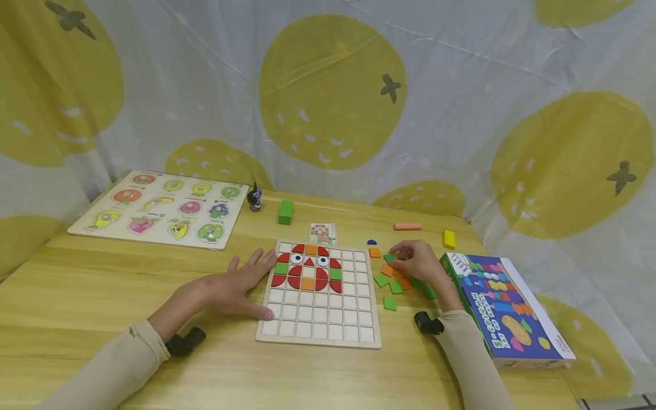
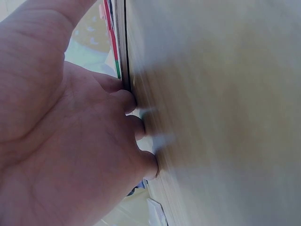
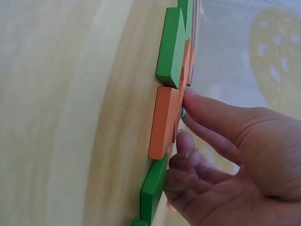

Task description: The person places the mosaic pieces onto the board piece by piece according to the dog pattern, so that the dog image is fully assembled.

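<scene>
A wooden grid board [image 1: 320,316] lies on the table with red, orange and green pieces and two eye pieces set in its upper left part. My left hand [image 1: 233,287] rests at the board's left edge, fingers spread, thumb on its lower left. Right of the board, my right hand [image 1: 417,262] reaches over loose orange and green tiles. Its thumb and index finger pinch a green tile [image 1: 389,257], of which only a sliver [image 3: 183,112] shows in the right wrist view. Under the hand, orange tiles [image 3: 162,125] overlap beside a green tile [image 3: 171,44].
A picture card [image 1: 323,233] lies behind the board. Farther back stand a green block [image 1: 286,212] and a small dark figurine [image 1: 254,199]. A fruit puzzle [image 1: 164,210] is at left, a colourful box [image 1: 504,307] at right. A yellow block [image 1: 449,239] and a blue piece [image 1: 372,242] lie behind.
</scene>
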`<control>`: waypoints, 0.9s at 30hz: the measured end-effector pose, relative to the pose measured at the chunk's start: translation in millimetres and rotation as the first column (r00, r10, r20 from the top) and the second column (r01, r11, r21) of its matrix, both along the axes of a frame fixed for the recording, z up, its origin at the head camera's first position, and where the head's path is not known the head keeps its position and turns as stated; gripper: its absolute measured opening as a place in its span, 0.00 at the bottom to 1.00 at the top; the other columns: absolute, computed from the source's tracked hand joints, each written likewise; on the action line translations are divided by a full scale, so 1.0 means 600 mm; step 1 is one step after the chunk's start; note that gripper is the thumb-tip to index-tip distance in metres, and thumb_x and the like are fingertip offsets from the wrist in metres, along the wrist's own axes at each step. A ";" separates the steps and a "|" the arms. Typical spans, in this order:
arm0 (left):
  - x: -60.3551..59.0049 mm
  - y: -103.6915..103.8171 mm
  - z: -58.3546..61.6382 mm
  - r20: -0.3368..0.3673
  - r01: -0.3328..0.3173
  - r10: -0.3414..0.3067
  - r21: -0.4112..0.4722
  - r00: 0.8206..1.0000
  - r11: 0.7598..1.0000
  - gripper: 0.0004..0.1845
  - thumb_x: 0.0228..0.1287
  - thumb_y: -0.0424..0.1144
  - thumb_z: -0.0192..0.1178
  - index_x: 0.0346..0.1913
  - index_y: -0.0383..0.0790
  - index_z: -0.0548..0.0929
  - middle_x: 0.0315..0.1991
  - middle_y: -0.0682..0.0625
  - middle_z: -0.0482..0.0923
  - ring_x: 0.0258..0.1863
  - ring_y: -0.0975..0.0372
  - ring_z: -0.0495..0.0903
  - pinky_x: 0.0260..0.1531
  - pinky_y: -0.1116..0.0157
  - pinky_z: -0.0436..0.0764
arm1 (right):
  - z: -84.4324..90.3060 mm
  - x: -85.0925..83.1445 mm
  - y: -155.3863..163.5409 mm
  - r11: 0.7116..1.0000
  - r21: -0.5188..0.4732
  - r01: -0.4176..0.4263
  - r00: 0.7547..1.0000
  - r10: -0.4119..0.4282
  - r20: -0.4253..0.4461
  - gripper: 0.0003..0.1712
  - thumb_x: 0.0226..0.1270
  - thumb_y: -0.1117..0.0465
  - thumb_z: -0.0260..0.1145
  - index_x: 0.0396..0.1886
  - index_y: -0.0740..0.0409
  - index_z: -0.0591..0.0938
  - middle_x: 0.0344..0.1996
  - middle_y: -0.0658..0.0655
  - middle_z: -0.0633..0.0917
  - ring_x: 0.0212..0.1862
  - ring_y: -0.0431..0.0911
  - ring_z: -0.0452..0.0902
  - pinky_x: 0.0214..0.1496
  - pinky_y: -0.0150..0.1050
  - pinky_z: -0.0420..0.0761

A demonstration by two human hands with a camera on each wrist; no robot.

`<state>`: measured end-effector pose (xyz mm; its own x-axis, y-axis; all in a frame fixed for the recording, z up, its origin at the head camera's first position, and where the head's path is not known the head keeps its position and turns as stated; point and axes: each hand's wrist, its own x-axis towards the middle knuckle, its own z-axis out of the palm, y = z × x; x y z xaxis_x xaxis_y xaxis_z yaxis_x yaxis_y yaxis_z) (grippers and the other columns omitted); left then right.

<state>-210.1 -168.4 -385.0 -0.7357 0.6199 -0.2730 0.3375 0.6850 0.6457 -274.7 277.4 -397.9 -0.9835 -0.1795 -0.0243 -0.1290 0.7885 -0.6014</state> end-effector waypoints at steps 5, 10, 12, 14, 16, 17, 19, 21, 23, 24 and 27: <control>-0.001 -0.002 0.000 -0.006 0.002 -0.002 0.002 1.000 1.000 0.68 0.65 0.61 0.74 0.88 0.35 0.38 0.89 0.36 0.30 0.86 0.38 0.25 0.78 0.30 0.24 | 0.010 0.001 0.003 1.000 -0.001 -0.028 1.000 0.028 0.002 0.14 0.70 0.63 0.78 0.52 0.64 0.90 0.38 0.60 0.87 0.38 0.50 0.80 0.37 0.38 0.82; -0.002 -0.001 0.000 -0.002 0.006 -0.006 0.007 1.000 1.000 0.68 0.66 0.62 0.74 0.88 0.35 0.38 0.89 0.36 0.29 0.86 0.38 0.25 0.77 0.30 0.24 | 0.018 0.006 0.009 0.966 -0.061 -0.251 0.968 0.251 -0.005 0.13 0.65 0.65 0.81 0.49 0.61 0.92 0.38 0.57 0.88 0.36 0.50 0.77 0.37 0.37 0.80; -0.002 -0.001 0.000 -0.001 0.008 -0.008 0.007 1.000 1.000 0.68 0.66 0.62 0.74 0.88 0.35 0.38 0.89 0.35 0.29 0.86 0.38 0.25 0.77 0.30 0.24 | 0.016 0.007 0.011 0.925 -0.091 -0.368 0.929 0.370 0.006 0.13 0.63 0.67 0.82 0.48 0.61 0.93 0.39 0.58 0.88 0.36 0.50 0.77 0.38 0.35 0.79; -0.003 0.000 0.001 -0.001 0.005 -0.005 0.001 1.000 1.000 0.68 0.66 0.62 0.74 0.88 0.36 0.37 0.89 0.35 0.29 0.86 0.38 0.25 0.78 0.30 0.25 | 0.013 0.008 0.010 0.891 -0.119 -0.438 0.896 0.443 0.018 0.13 0.62 0.68 0.82 0.47 0.62 0.93 0.38 0.59 0.87 0.36 0.51 0.76 0.39 0.34 0.78; -0.003 0.001 0.002 -0.002 0.006 -0.006 0.003 1.000 1.000 0.68 0.66 0.62 0.74 0.88 0.35 0.38 0.88 0.35 0.29 0.86 0.37 0.25 0.77 0.29 0.25 | 0.011 0.009 0.009 0.880 -0.125 -0.458 0.885 0.464 0.027 0.13 0.61 0.68 0.82 0.46 0.62 0.93 0.36 0.60 0.85 0.36 0.51 0.75 0.38 0.34 0.78; -0.003 0.002 0.002 -0.002 0.006 -0.006 0.001 1.000 1.000 0.68 0.66 0.62 0.74 0.88 0.36 0.38 0.89 0.35 0.29 0.86 0.37 0.25 0.77 0.29 0.25 | 0.010 0.009 0.009 0.883 -0.124 -0.453 0.887 0.460 0.034 0.13 0.61 0.68 0.83 0.45 0.62 0.93 0.36 0.59 0.84 0.36 0.50 0.75 0.38 0.33 0.78; -0.004 0.003 0.002 0.000 0.004 -0.004 -0.001 1.000 1.000 0.68 0.65 0.62 0.74 0.88 0.36 0.38 0.89 0.36 0.29 0.86 0.38 0.25 0.77 0.29 0.25 | 0.010 0.011 0.007 0.891 -0.121 -0.437 0.895 0.445 0.042 0.12 0.60 0.69 0.83 0.43 0.62 0.93 0.35 0.59 0.84 0.36 0.50 0.74 0.38 0.33 0.77; -0.003 0.003 0.003 0.003 0.007 -0.007 0.005 1.000 1.000 0.68 0.65 0.61 0.75 0.88 0.35 0.38 0.88 0.35 0.29 0.86 0.37 0.25 0.77 0.29 0.25 | 0.010 0.012 0.005 0.901 -0.113 -0.418 0.903 0.426 0.054 0.11 0.60 0.68 0.83 0.42 0.62 0.92 0.35 0.58 0.83 0.36 0.49 0.74 0.37 0.33 0.77; -0.002 0.004 0.004 0.007 0.003 -0.003 0.002 1.000 1.000 0.68 0.65 0.62 0.75 0.88 0.35 0.38 0.89 0.35 0.29 0.86 0.38 0.25 0.77 0.30 0.25 | 0.009 0.012 0.002 0.908 -0.095 -0.407 0.908 0.413 0.062 0.10 0.60 0.67 0.83 0.40 0.61 0.92 0.35 0.57 0.82 0.35 0.48 0.73 0.38 0.33 0.76; -0.001 0.003 0.003 0.008 0.001 -0.001 0.001 1.000 1.000 0.68 0.65 0.62 0.75 0.88 0.35 0.38 0.89 0.36 0.29 0.86 0.38 0.25 0.78 0.30 0.25 | 0.010 0.012 0.001 0.910 -0.090 -0.404 0.910 0.410 0.065 0.10 0.60 0.67 0.84 0.40 0.60 0.91 0.35 0.56 0.82 0.35 0.47 0.73 0.38 0.33 0.76; 0.000 0.003 0.003 0.008 0.001 -0.001 0.009 1.000 1.000 0.68 0.65 0.61 0.75 0.88 0.34 0.38 0.89 0.35 0.29 0.86 0.37 0.25 0.77 0.29 0.25 | 0.011 0.012 -0.005 0.908 -0.076 -0.411 0.907 0.416 0.063 0.10 0.61 0.65 0.84 0.38 0.59 0.90 0.34 0.55 0.82 0.35 0.46 0.72 0.37 0.33 0.76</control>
<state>-210.2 -166.8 -383.1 -0.7328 0.6231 -0.2734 0.3327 0.6786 0.6549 -267.7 274.5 -391.4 -0.8162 -0.5732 -0.0720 -0.3882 0.6366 -0.6664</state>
